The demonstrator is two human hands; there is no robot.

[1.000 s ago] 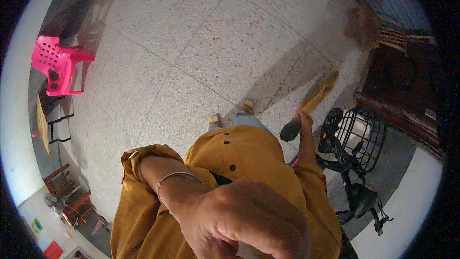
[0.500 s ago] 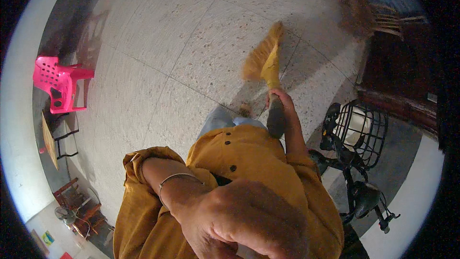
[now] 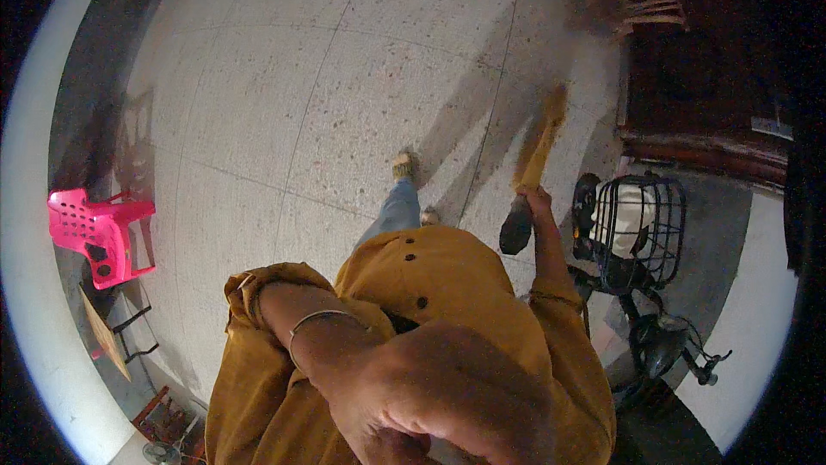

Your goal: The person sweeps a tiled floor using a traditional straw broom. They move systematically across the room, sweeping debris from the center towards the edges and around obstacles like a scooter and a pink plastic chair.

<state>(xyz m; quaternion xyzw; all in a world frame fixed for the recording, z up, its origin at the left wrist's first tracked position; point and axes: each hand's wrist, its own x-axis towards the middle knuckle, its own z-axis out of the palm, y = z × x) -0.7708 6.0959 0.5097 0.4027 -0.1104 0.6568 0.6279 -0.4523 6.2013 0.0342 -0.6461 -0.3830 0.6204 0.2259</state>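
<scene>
One hand alone — your right hand [image 3: 538,200], fingers wrapped round the broom [image 3: 535,160] handle — steers near the parked scooter [image 3: 641,233], so a wide stroke could clip its basket.

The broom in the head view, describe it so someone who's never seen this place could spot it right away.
Start at the parked bicycle with the black wire basket on the right side of the speckled floor. Just left of it, the right hand grips the broom, which slants up and away. Its yellow bristles, blurred here, are the only yellow thing on the floor.
</scene>
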